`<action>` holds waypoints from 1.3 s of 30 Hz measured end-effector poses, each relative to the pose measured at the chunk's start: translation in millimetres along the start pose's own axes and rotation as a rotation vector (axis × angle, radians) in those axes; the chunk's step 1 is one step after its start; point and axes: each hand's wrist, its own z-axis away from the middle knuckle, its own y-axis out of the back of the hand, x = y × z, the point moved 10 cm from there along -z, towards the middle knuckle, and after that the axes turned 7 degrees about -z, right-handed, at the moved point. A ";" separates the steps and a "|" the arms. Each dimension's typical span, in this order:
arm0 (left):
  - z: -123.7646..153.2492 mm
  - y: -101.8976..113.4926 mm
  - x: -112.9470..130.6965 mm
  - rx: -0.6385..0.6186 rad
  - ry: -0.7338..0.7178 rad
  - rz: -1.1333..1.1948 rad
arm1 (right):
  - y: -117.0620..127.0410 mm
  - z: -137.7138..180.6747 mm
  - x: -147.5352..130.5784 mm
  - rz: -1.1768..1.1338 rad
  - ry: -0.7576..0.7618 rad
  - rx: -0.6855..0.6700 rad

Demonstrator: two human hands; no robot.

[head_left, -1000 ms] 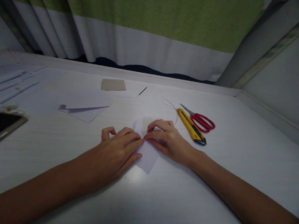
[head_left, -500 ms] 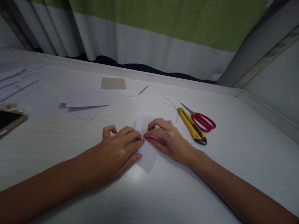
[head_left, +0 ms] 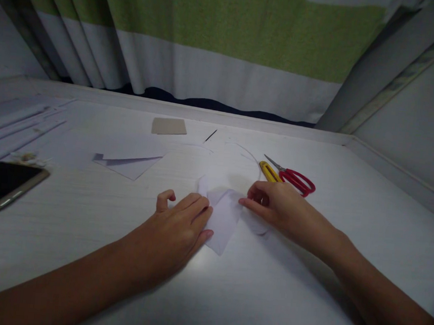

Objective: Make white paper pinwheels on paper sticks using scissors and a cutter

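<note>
A small folded piece of white paper point(head_left: 223, 218) lies on the white table point(head_left: 252, 293) in front of me. My left hand point(head_left: 177, 231) rests flat on its left part, fingers stretched out and pressing it down. My right hand point(head_left: 278, 210) is at the paper's right side, fingers curled, pinching a flap of it at the edge. Just behind my right hand lie a yellow utility knife point(head_left: 269, 171) and red-handled scissors point(head_left: 293, 178).
Loose white paper sheets point(head_left: 128, 161) lie at the left middle, a brown card point(head_left: 169, 126) and a thin dark stick point(head_left: 210, 135) farther back. A dark phone point(head_left: 3, 187) sits at the left edge. A green and white curtain point(head_left: 225, 49) hangs behind the table; a wall rises on the right.
My right hand has moved to the right, away from my left, drawing a flap of the paper open. My left hand has stayed pressed on the paper. The view shifted slightly.
</note>
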 end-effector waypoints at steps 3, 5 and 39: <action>0.7 0.4 1.4 0.002 -0.002 -0.007 | -3.5 0.2 2.0 0.011 -0.017 -0.020; 1.2 1.2 1.0 0.011 -0.001 -0.019 | -10.0 0.3 1.7 -0.018 -0.018 -0.079; 5.8 0.8 -0.5 0.027 0.010 -0.062 | -29.0 11.2 -40.0 -0.286 0.277 -0.139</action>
